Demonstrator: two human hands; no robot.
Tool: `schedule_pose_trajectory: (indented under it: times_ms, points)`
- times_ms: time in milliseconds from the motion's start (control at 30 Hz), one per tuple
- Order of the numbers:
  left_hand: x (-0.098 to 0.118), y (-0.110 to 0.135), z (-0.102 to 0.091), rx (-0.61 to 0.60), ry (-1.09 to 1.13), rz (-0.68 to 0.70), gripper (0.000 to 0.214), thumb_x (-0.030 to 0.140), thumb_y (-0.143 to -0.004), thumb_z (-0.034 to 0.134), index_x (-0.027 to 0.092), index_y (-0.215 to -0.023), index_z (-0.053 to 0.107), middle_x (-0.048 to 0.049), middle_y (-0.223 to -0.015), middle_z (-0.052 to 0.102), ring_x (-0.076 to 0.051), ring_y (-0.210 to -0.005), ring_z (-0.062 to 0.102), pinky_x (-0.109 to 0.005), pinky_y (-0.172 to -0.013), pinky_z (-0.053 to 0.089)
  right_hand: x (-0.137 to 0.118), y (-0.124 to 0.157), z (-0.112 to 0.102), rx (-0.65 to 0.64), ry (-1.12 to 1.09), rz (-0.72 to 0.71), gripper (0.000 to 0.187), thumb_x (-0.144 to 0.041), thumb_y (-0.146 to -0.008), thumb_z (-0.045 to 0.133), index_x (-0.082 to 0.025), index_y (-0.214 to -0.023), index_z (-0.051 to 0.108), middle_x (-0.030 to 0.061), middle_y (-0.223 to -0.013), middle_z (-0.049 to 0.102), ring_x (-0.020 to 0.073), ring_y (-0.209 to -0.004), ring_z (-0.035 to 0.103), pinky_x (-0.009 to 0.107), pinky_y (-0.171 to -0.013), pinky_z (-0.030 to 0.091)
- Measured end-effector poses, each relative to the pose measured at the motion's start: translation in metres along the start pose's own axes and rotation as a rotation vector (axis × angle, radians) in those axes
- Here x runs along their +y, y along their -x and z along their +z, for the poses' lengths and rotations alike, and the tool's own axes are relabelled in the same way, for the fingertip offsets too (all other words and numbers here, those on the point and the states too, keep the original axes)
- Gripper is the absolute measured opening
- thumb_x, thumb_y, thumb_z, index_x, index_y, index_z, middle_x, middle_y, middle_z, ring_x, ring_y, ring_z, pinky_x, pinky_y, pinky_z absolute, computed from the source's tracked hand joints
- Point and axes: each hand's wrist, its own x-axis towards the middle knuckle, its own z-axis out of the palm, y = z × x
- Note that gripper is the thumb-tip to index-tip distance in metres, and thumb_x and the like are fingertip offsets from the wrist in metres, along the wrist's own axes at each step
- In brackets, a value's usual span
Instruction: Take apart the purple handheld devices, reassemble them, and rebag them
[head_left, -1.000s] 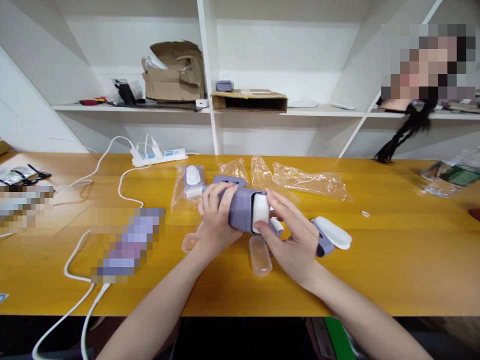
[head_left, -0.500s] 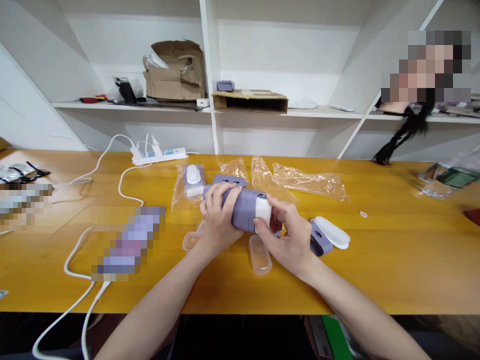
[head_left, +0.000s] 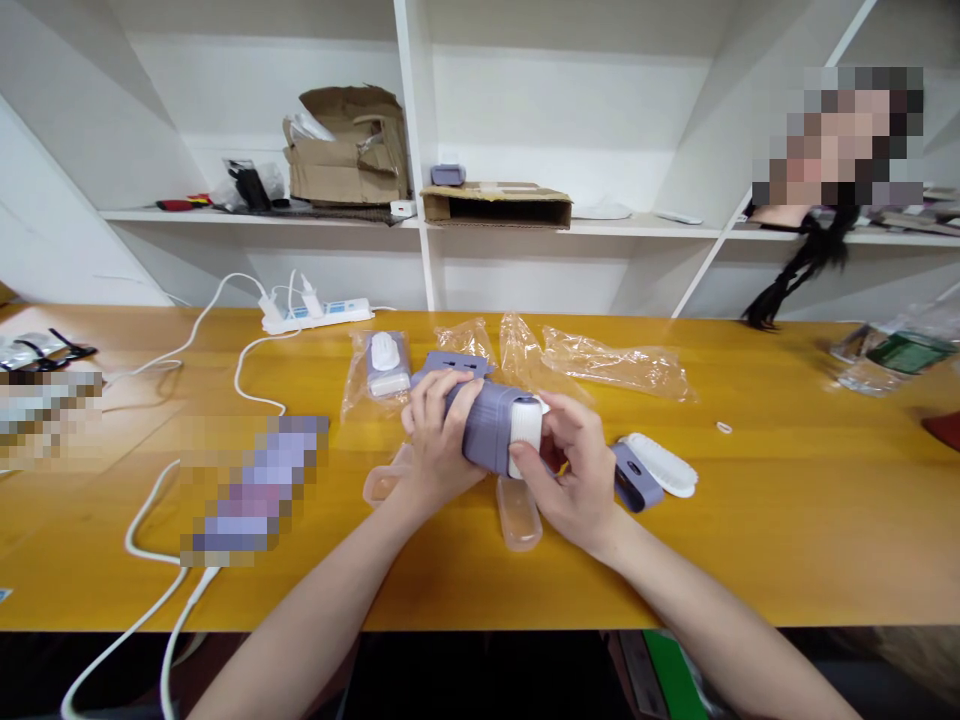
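**One lavender cylinder (head_left: 487, 428) gripped two-handed over a table**

The cylinder is held tilted over the yellow wooden table (head_left: 750, 560), with its white end cap (head_left: 526, 430) turned to the right. Its body is wrapped by the closed fingers of the left hand (head_left: 439, 440). The cap end is pinched by the right hand (head_left: 577, 475), with the thumb pressed at its lower edge and the fingers curled behind it. Two translucent peach containers (head_left: 519, 512) are placed beneath the hands. One flat lavender piece (head_left: 454, 365) is seen just behind the cylinder. One white oval piece (head_left: 660, 464) is laid beside a second lavender piece (head_left: 634, 477), to the right. Further back, one white item in a clear bag (head_left: 382, 365) and three other clear plastic bags (head_left: 615, 368) are spread out. One power strip (head_left: 315, 316) is placed at the table's far edge.
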Motion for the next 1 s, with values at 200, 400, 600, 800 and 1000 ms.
schedule_pose_trajectory:
  times_ms: [200, 400, 600, 800, 1000]
  points:
    - [-0.002, 0.004, 0.002, -0.003, 0.023, 0.022, 0.073, 0.026, -0.066, 0.066, 0.022, -0.134, 0.039, -0.0145, -0.117, 0.054, -0.033, -0.111, 0.048, -0.048, -0.091, 0.039, 0.005, 0.004, -0.001, -0.045, -0.153, 0.150, 0.047, -0.018, -0.085, 0.057, -0.028, -0.126, 0.036, -0.0085, -0.065, 0.042, 0.0083, -0.048, 0.040, 0.022, -0.044, 0.033]
    - [0.000, 0.003, 0.004, -0.010, 0.071, -0.021, 0.072, 0.025, -0.065, 0.067, 0.023, -0.132, 0.041, -0.0142, -0.116, 0.056, -0.033, -0.111, 0.050, -0.050, -0.093, 0.040, 0.007, -0.004, -0.007, -0.133, -0.305, 0.327, 0.046, -0.023, -0.081, 0.064, -0.029, -0.120, 0.041, -0.0104, -0.061, 0.039, 0.0082, -0.047, 0.038, 0.022, -0.045, 0.031]
    - [0.000, -0.001, 0.000, -0.055, 0.285, -0.286, 0.074, 0.030, -0.057, 0.077, 0.021, -0.125, 0.048, -0.0141, -0.122, 0.057, -0.032, -0.113, 0.053, -0.049, -0.097, 0.040, 0.018, -0.015, -0.015, -0.149, -0.443, 0.380, 0.040, -0.031, -0.083, 0.062, -0.026, -0.119, 0.045, -0.0071, -0.069, 0.051, 0.0080, -0.051, 0.041, 0.024, -0.047, 0.033]
    - [-0.001, -0.003, -0.008, -0.040, 0.915, -0.994, 0.057, 0.030, -0.059, 0.075, 0.018, -0.112, 0.059, -0.0088, -0.103, 0.069, -0.030, -0.104, 0.062, -0.044, -0.094, 0.046, 0.031, -0.016, -0.016, -0.065, -0.341, 0.427, 0.028, -0.036, -0.088, 0.055, -0.023, -0.112, 0.050, -0.0050, -0.072, 0.051, 0.0075, -0.049, 0.039, 0.025, -0.047, 0.034]
    - [-0.002, -0.015, -0.011, 0.002, 1.308, -1.292, 0.064, 0.028, -0.053, 0.069, 0.018, -0.116, 0.059, -0.0078, -0.094, 0.073, -0.032, -0.100, 0.065, -0.044, -0.087, 0.051, 0.035, -0.016, -0.013, -0.050, -0.245, 0.429, 0.024, -0.033, -0.087, 0.055, -0.023, -0.109, 0.053, -0.0038, -0.073, 0.052, 0.0092, -0.052, 0.043, 0.026, -0.050, 0.037]
